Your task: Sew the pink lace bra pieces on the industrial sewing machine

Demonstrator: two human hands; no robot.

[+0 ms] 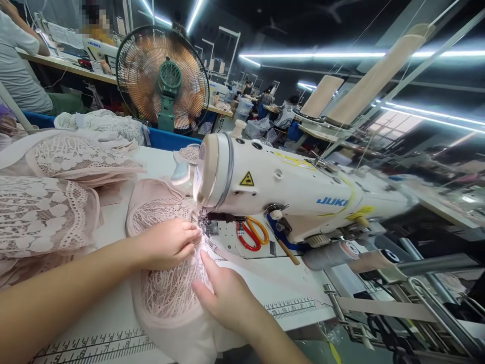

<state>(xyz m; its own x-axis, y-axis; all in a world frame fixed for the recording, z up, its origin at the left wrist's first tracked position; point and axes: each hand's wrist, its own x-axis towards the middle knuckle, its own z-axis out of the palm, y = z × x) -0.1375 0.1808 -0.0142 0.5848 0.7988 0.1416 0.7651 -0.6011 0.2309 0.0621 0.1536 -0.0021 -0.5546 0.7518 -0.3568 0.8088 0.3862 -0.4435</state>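
Here, the left hand (168,244), fingers together, and right hand (233,296), thumb apart, touch a pale-pink cupped lace garment (166,290) at a white rounded sewing machine (261,179); whether either grips is unclear.

The left hand (170,245) hides part of the lace garment (166,301), whose lower end the bottom edge cuts off. The left edge crops the lace pieces (41,217) and another person (20,76). The far end of the sewing machine (265,182) is blurred.
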